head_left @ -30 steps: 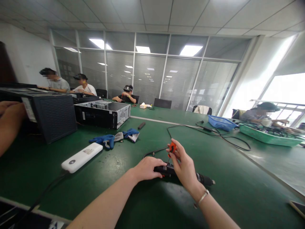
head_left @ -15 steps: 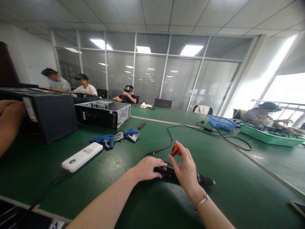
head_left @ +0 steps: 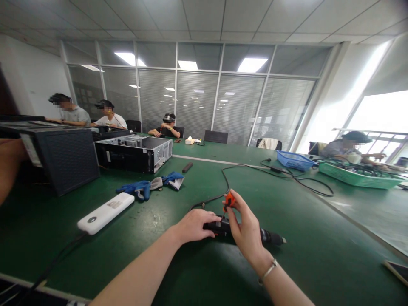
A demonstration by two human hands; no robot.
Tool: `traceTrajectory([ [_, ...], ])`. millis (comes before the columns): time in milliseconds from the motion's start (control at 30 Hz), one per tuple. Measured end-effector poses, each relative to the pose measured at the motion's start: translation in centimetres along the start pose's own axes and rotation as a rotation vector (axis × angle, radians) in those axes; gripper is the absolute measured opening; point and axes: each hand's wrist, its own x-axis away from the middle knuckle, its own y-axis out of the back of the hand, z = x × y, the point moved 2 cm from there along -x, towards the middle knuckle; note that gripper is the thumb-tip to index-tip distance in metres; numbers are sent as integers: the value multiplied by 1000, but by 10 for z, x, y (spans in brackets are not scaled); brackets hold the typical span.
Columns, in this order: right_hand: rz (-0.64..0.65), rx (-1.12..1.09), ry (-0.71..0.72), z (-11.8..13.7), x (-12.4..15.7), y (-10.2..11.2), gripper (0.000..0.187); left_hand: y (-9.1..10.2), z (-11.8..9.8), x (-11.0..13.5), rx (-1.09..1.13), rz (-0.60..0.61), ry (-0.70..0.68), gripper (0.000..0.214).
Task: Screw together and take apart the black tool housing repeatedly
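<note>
Head camera: the left hand (head_left: 195, 225) is clamped on the tool (head_left: 223, 228), which lies on the worktop (head_left: 306, 225). The right hand (head_left: 248, 225) pinches the driver (head_left: 229, 199), shaft down to the tool; whether its tip is seated, I cannot tell. To my eye, one should press straight, turn slowly and hold the tool firmly.

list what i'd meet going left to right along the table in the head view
Dark mesh-sided computer case, white device, blue-and-grey gloves, wearer's left hand, orange screwdriver handle held in the right hand, blue basket, green basket.
</note>
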Motion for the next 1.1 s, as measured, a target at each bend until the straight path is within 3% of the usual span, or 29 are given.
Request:
traceTrajectory([
  [200, -67, 135, 39, -2, -1, 1, 44, 1, -2, 0, -2, 0, -1, 54],
  [400, 31, 73, 38, 6, -2, 3, 45, 2, -3, -1, 19, 5, -3, 54],
  [600, -19, 166, 54, 6, -2, 4, 38, 1, -2, 0, 9, 1, 3, 54],
  [800, 54, 65, 28, 4, -1, 0, 48, 2, -3, -1, 32, 2, 5, 53],
  [967, 24, 147, 17, 5, -3, 3, 42, 4, -2, -1, 126, -17, 21, 52],
  [1100, 64, 56, -44, 2, -3, 3, 47, 4, -1, 0, 165, -24, 60, 52],
])
